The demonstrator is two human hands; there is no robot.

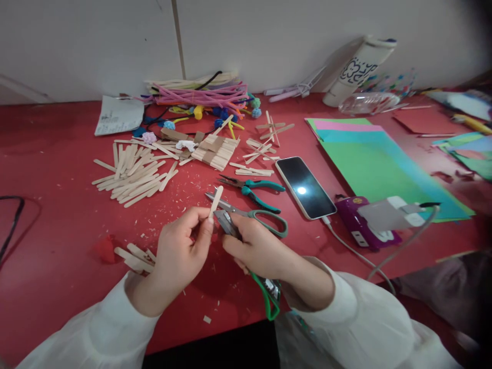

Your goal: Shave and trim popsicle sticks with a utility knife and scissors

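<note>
Pinching a craft stick [216, 201], the left hand [183, 241] is clamped on its lower end; the upper part sticks up clear. Right hand [261, 248] is wrapped round a grey-headed cutting tool [226, 224], most of it hidden by the fingers. A green loop [271, 306] shows below that hand; I can't tell if it's the same tool's handle. Tool tip is just beside the stick; contact I can't confirm.

Close by on the red counter [57, 174]: grey-handled scissors [238, 210], teal pliers [265, 185], and short sticks [134, 260] partly behind the left wrist. Further out, a loose stick pile [132, 177] and a bundle [217, 152] with a brown band across it. Right side: phone [305, 187], dark screen with a glare spot, then a purple power strip [353, 220], white adapter [384, 212] plugged in.

At the back, the note [120, 115] has writing too small for me to read. White tumbler [355, 72] has dark blue patterning, contents not visible to me; clear plastic container [369, 102] beside it, contents unclear. Far-right items are cut off by the frame edge.
</note>
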